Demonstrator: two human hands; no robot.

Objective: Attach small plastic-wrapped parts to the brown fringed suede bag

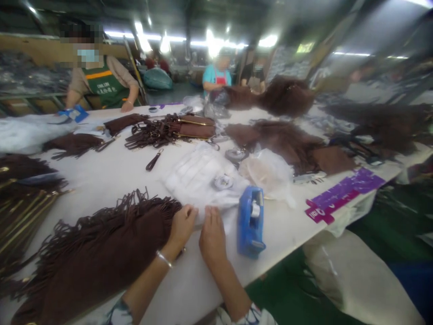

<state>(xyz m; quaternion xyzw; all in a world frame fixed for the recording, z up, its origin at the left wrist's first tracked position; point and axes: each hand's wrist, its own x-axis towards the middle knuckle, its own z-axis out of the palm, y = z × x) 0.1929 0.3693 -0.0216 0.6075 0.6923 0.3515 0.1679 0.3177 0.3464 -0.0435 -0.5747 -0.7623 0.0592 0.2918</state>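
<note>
My left hand [183,223], with a bangle at the wrist, has its fingertips pinched together at the near edge of a stack of white plastic bags [203,174]. Whatever lies between those fingertips is too small to make out. Beside it, my right hand [213,234] rests with its fingers stretched forward on the same edge. A blue tape dispenser [251,221] stands just right of my right hand. Left of my hands lies a dark brown fringed bag [101,253], its fringe spread along the far side.
The white table [209,293] carries brown straps [152,132], a small strap with a clip [154,160], a clear plastic bag [269,174], brown pieces [280,140] and purple labels [345,194]. A co-worker in a green apron [104,83] stands across; others are farther back.
</note>
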